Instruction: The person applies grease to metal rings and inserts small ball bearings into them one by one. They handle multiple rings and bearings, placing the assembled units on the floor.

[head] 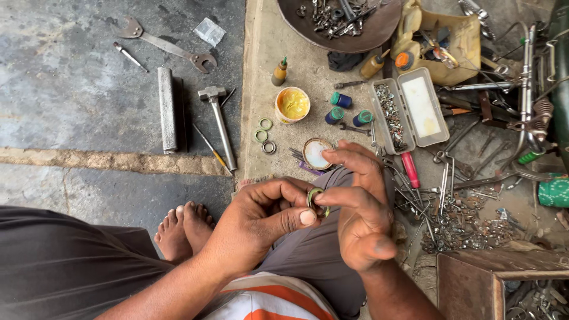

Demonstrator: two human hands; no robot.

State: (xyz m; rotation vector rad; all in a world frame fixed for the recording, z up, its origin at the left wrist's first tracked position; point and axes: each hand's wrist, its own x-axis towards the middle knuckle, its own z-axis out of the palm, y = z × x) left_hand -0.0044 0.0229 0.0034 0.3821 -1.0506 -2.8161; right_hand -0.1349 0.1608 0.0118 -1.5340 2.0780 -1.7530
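My left hand point(261, 216) pinches a small greenish ring point(316, 198) between thumb and fingers, over my lap. My right hand point(358, 207) has its fingers on the same ring from the other side, index finger laid across it. Three more rings point(264, 135) lie on the mat further out. An open tin of yellow grease point(292, 104) and a small round tin with white contents point(316, 153) sit just beyond my hands.
A hammer point(218, 121), metal bar point(167, 108) and spanner point(163, 43) lie on the concrete at left. An open clear box of small parts point(408, 109), a pan of hardware point(341, 21), scattered tools and a rusty box point(492, 284) crowd the right.
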